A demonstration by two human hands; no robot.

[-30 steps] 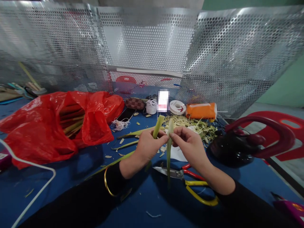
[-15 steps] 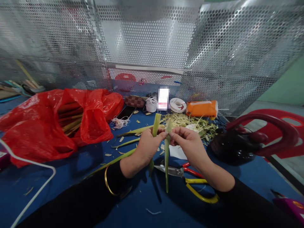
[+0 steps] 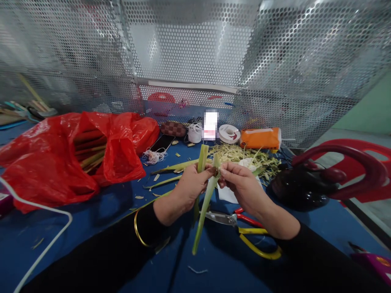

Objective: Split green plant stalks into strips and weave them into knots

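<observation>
My left hand (image 3: 190, 186) is closed around a folded green leaf strip (image 3: 202, 156), which stands up above its fingers. Between its thumb and fingers it also pinches a second, paler leaf strip (image 3: 204, 217), whose long end hangs down toward me. My right hand (image 3: 246, 187) is closed in a pinch at the upper edge of this paler strip; its fingertips partly hide the contact. Under the hands lies a pair of scissors (image 3: 221, 217) with red and yellow handles. More green stalks (image 3: 166, 183) rest on the blue table (image 3: 128, 248) beyond my left wrist.
A red plastic bag (image 3: 119, 162) of stalks stands at left. Behind the hands are leaf scraps (image 3: 235, 154), a ribbon spool (image 3: 229, 133), an orange packet (image 3: 260, 138) and a phone (image 3: 163, 143). A dark kettle (image 3: 301, 189) stands at right, before a perforated metal screen (image 3: 192, 49).
The paler strip's hanging end has swung left and toward me. My right fingertips have shifted slightly right, away from my left thumb.
</observation>
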